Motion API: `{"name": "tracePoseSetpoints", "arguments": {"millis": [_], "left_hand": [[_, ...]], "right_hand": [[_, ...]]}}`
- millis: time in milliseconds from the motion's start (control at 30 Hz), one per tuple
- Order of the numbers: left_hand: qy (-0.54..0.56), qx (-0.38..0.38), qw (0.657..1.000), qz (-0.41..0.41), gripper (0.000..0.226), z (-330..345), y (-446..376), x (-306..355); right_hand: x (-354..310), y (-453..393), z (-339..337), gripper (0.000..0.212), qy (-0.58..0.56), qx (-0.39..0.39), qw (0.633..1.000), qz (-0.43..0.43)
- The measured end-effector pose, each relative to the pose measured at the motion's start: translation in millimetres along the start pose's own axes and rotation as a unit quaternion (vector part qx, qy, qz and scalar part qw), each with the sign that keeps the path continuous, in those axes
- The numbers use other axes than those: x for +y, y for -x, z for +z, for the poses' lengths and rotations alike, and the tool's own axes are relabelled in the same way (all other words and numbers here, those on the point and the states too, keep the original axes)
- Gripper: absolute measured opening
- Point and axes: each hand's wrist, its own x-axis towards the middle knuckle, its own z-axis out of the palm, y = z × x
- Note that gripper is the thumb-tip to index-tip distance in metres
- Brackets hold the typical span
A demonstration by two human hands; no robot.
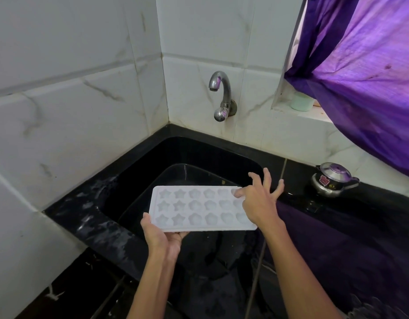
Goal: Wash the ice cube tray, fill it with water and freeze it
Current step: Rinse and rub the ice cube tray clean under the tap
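Note:
A white ice cube tray (194, 207) with star and flower shaped cells is held level above the black sink (139, 171). My left hand (161, 236) grips its near left corner from below, thumb on the rim. My right hand (258, 201) lies on the tray's right end, one fingertip pressed into a far cell and the other fingers spread. A steel tap (220, 93) juts from the tiled wall behind the sink; no water runs from it.
A black tub (176, 173) sits inside the sink under the tray. A small steel pressure cooker (332, 183) stands on the black counter to the right. A purple curtain (360, 77) hangs over the window sill, where a pale green cup (301, 101) stands.

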Motion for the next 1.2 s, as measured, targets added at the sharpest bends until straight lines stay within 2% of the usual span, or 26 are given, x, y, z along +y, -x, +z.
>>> {"name": "tracePoseSetpoints", "arguments": {"millis": [133, 300, 533, 1200], "left_hand": [[-0.008, 0.004, 1.0, -0.003, 0.054, 3.3, -6.7, 11.8], [-0.032, -0.006, 0.999, -0.008, 0.054, 10.4, -9.5, 16.5], [-0.033, -0.016, 0.999, -0.005, 0.05, 12.2, -16.5, 27.0], [-0.041, -0.016, 0.999, 0.005, 0.053, 22.6, -19.8, 32.3]], "right_hand": [[-7.9, -3.1, -5.5, 0.056, 0.015, 0.004, 1.0, 0.012], [-22.2, -8.6, -7.7, 0.032, 0.016, 0.009, 0.998, 0.057], [-27.0, -10.2, -8.3, 0.051, 0.015, 0.02, 0.998, 0.066], [-38.3, -22.3, -6.8, 0.037, 0.023, -0.001, 0.997, 0.068]]}}
